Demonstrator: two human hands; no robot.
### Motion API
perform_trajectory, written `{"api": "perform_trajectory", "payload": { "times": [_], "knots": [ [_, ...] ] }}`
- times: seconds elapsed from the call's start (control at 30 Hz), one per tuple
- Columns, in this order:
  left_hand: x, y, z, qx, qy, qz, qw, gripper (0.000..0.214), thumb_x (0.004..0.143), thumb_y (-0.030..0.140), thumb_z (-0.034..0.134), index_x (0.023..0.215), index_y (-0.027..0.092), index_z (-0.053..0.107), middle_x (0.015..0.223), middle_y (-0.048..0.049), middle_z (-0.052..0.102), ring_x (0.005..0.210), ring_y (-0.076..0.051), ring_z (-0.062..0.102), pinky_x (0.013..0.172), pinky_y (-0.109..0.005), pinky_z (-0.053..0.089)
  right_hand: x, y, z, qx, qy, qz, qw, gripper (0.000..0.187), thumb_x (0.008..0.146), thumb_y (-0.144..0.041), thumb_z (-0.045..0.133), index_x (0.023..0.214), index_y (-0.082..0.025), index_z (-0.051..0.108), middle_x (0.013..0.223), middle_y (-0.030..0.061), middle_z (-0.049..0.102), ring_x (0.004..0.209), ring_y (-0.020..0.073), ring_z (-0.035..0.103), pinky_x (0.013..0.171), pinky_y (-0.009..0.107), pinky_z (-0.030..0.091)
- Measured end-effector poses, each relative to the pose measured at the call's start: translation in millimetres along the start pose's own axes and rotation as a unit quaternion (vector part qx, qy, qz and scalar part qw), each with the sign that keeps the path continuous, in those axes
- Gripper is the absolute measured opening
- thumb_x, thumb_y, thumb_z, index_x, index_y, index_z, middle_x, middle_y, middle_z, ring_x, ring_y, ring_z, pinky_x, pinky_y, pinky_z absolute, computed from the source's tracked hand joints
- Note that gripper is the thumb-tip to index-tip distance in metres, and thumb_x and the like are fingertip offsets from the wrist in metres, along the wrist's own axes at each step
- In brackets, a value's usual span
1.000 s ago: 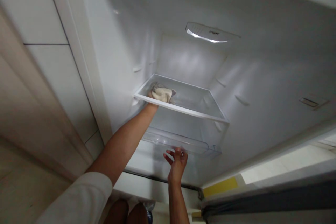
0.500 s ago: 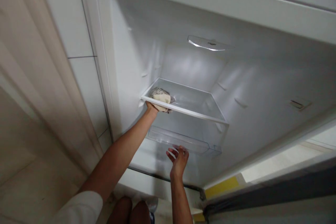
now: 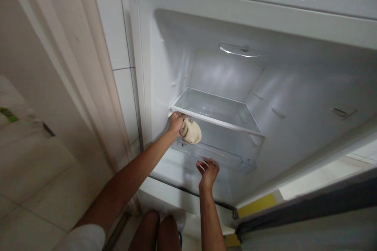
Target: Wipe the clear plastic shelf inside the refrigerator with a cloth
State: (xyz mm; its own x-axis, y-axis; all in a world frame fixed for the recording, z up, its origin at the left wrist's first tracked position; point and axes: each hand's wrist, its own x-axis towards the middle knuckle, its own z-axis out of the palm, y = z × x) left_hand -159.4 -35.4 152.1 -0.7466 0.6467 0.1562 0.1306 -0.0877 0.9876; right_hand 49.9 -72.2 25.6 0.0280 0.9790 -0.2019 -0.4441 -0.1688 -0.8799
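In the head view, your left hand (image 3: 176, 120) is closed around a beige cloth (image 3: 191, 131), and the bundle hangs just under the front edge of the glass shelf (image 3: 216, 119), at its left corner, close to the left inner wall of the fridge (image 3: 159, 74). The cloth looks soft and light, so I judge it will bend and fold under any pressure and will not slip away easily; it is best held as you hold it now, bunched in the fist with the loose part below the fingers. Your right hand (image 3: 208, 169) is open, with the fingers spread and holding nothing, lower than the left hand and a little to its right, just in front of the clear drawer (image 3: 218, 157). I cannot tell if the fingertips touch the drawer edge or only stay near it. The shelf above your left hand is thin glass with a white frame, so I judge it stiff but fragile, and a hard push from below may lift it from its side supports. The drawer under it looks like thin clear plastic, light and a bit slippery. Between your two hands nothing blocks the way. Far above both hands there is the lamp (image 3: 239, 50) on the ceiling of the fridge, and to the left of your left arm stands the tiled wall (image 3: 118, 47).
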Motion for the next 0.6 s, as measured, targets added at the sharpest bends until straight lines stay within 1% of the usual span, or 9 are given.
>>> {"api": "perform_trajectory", "payload": {
  "times": [0.07,0.13,0.23,0.3,0.33,0.4,0.47,0.53,0.6],
  "knots": [
    [-8,8,-4.0,0.101,0.010,0.050,0.994,0.033,0.089,0.025,0.056,0.120,0.015,0.064,0.131,-0.0182,0.071,0.126,-0.030,0.066,0.112,-0.045,0.052,0,0,0,-0.001,0.002,-0.001,1.000,0.051,0.074,-0.059,0.071,0.102,-0.025,0.046,0.090,-0.0039,0.070,0.064,0.0135,0.069,0.062,0.033,0.062],
    [-16,16,-9.3,0.206,-0.001,0.099,0.974,0.034,0.089,0.020,0.058,0.121,0.012,0.066,0.137,-0.0215,0.068,0.135,-0.034,0.059,0.121,-0.049,0.044,1,-1,0,-0.002,0.004,-0.001,1.000,0.051,0.072,-0.059,0.070,0.100,-0.025,0.047,0.088,-0.0039,0.070,0.063,0.0136,0.069,0.060,0.032,0.061],
    [-25,24,-15.7,0.338,-0.046,0.166,0.925,0.042,0.094,0.012,0.046,0.131,0.009,0.065,0.140,-0.0248,0.065,0.139,-0.036,0.055,0.123,-0.053,0.040,2,-1,2,-0.007,0.013,-0.005,1.000,0.050,0.070,-0.059,0.070,0.097,-0.024,0.047,0.084,-0.0042,0.068,0.061,0.0142,0.068,0.059,0.032,0.060],
    [-27,26,-15.0,0.405,-0.086,0.208,0.886,0.047,0.096,0.009,0.038,0.134,0.011,0.065,0.141,-0.0239,0.065,0.140,-0.036,0.055,0.121,-0.053,0.042,2,-1,3,-0.009,0.015,-0.008,1.000,0.049,0.069,-0.059,0.069,0.095,-0.024,0.047,0.083,-0.0041,0.068,0.060,0.0145,0.068,0.058,0.032,0.060],
    [-26,26,-12.6,0.433,-0.108,0.225,0.866,0.047,0.096,0.009,0.037,0.132,0.011,0.067,0.139,-0.0231,0.067,0.138,-0.036,0.056,0.119,-0.052,0.044,2,-1,4,-0.009,0.014,-0.007,1.000,0.049,0.069,-0.059,0.069,0.095,-0.024,0.047,0.083,-0.0037,0.069,0.060,0.0147,0.068,0.058,0.032,0.060],
    [-19,27,-4.5,0.478,-0.145,0.253,0.829,0.044,0.096,0.009,0.040,0.127,0.011,0.071,0.136,-0.0224,0.069,0.134,-0.036,0.059,0.116,-0.050,0.047,1,-1,6,-0.012,0.008,0.003,1.000,0.048,0.069,-0.058,0.069,0.095,-0.024,0.048,0.085,-0.0024,0.070,0.060,0.0147,0.068,0.057,0.031,0.059],
    [-8,28,5.5,0.514,-0.159,0.269,0.799,0.043,0.095,0.007,0.041,0.126,0.009,0.071,0.135,-0.0239,0.069,0.132,-0.036,0.061,0.113,-0.049,0.049,1,0,8,-0.018,0.007,0.016,1.000,0.045,0.070,-0.056,0.069,0.096,-0.023,0.051,0.086,-0.0008,0.071,0.061,0.0147,0.068,0.057,0.030,0.058],
    [6,28,13.6,0.545,-0.149,0.274,0.778,0.046,0.095,0.004,0.040,0.131,0.007,0.068,0.137,-0.0249,0.067,0.133,-0.035,0.060,0.112,-0.050,0.050,-1,0,11,-0.024,0.009,0.022,0.999,0.042,0.071,-0.053,0.068,0.095,-0.021,0.053,0.086,0.0007,0.070,0.063,0.0150,0.068,0.057,0.029,0.057],
    [20,27,17.5,0.574,-0.127,0.268,0.763,0.045,0.096,0.005,0.043,0.136,0.010,0.063,0.140,-0.0215,0.066,0.132,-0.032,0.060,0.111,-0.052,0.052,-3,2,15,-0.026,0.016,0.019,0.999,0.039,0.073,-0.051,0.067,0.093,-0.021,0.054,0.086,0.0014,0.070,0.063,0.0151,0.068,0.055,0.028,0.056]
  ]
}}
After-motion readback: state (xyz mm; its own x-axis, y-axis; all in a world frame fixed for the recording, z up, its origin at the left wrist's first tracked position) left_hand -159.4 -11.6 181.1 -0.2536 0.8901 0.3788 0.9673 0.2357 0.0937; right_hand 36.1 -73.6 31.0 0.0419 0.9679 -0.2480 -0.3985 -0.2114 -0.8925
